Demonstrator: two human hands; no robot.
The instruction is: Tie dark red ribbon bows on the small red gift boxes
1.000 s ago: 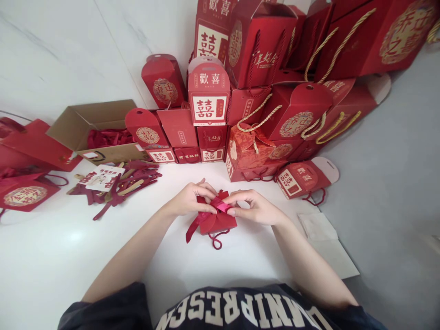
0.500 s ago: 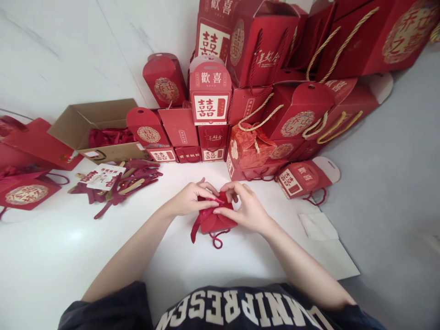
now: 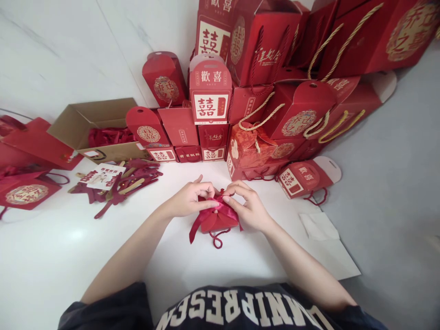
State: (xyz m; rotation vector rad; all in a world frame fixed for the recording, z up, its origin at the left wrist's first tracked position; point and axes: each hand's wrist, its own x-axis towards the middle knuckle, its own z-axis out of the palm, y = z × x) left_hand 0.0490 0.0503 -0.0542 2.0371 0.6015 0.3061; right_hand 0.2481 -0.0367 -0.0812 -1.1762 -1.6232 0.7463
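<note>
A small red gift box (image 3: 217, 222) stands on the white table in front of me, a dark red cord loop lying at its near side. Across its top runs a shiny crimson ribbon (image 3: 196, 228), one tail hanging down on the left and another part on the right. My left hand (image 3: 192, 198) pinches the ribbon between thumb and fingers over the box's top. From the right, my right hand (image 3: 248, 206) also pinches the ribbon, thumb and index finger close to the left fingertips. My fingers hide part of the ribbon's middle.
Stacked red gift boxes (image 3: 210, 107) line the back. An open cardboard carton (image 3: 118, 152) holds red ribbon at the left back. Before it lie dark red pieces with a white card (image 3: 106, 177). White paper (image 3: 319, 225) is at the right, more red boxes (image 3: 27, 195) far left.
The ribbon now also shows on the box's right side, where it was not visible before. Both hands stay over the box, their fingertips shifted slightly on the ribbon.
</note>
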